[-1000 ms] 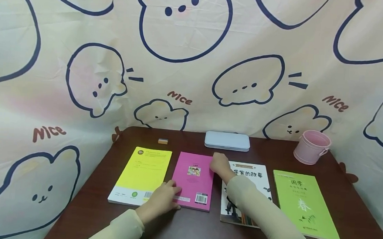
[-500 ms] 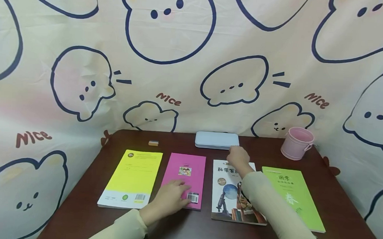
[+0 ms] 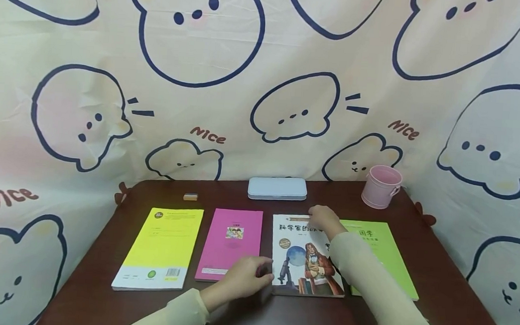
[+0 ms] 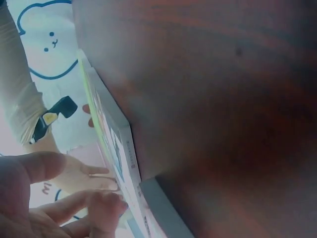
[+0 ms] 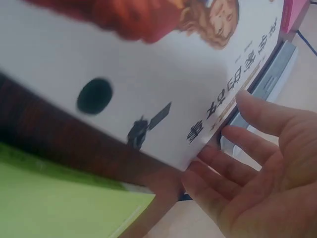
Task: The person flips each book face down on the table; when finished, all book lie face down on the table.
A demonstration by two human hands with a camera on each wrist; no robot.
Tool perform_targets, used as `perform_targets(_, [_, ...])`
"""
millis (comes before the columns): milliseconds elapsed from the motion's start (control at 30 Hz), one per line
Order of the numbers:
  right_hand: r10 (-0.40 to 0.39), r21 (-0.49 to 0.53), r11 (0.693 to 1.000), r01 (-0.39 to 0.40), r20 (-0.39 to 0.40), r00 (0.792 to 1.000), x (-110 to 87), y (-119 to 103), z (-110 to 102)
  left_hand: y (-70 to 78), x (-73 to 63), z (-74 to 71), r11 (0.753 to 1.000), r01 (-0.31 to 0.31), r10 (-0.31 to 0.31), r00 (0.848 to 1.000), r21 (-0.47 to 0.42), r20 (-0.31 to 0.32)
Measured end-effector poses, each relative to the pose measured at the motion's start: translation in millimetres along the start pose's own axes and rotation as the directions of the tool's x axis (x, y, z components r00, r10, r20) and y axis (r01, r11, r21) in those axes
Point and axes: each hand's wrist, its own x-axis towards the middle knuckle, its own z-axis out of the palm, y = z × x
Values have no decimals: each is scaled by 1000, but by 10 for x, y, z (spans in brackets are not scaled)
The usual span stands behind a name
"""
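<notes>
A white book (image 3: 300, 236) with an illustrated cover lies flat between a pink book (image 3: 218, 235) and a green book (image 3: 391, 257). My left hand (image 3: 243, 277) is over the pink book's lower right corner, its fingertips at the white book's left edge. In the left wrist view its fingers are loosely bent beside the books' edges. My right hand (image 3: 324, 221) is at the white book's top right corner. In the right wrist view, several fingertips (image 5: 190, 181) touch the cover's edge while the thumb overlaps the title side.
A yellow book (image 3: 163, 246) lies at the left of the brown table (image 3: 276, 319). Along the back are a small eraser (image 3: 190, 197), a pale blue flat case (image 3: 278, 189) and a pink bucket (image 3: 381, 187). A cartoon-printed cloth (image 3: 228, 105) hangs behind the table.
My left hand has moved from the pink book's lower left, across its cover, to the white book's left edge. My right hand has moved rightward along the white book's top to its right corner.
</notes>
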Motion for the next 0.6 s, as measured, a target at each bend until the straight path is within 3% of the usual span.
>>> perform_targets(133, [9,-30,1000,-8,31,999,-3,2,-33,7,-27,18,1000,-5,5,1000,-17,27])
perform_targets(267, [-1,-73,997,2,14,1000,-52,34,-62,20,-39,36,999,18,-15,997,-44,71])
perform_targets(467, [2,-40,999,-1,17,1000,-65,78,-50,43,-73,81,988,46,-23,987,-148,157])
perform_targets(600, [-2,-41,999,3,13,1000,-36,115,0,59,-101,123,983,49,-20,987,-175,160])
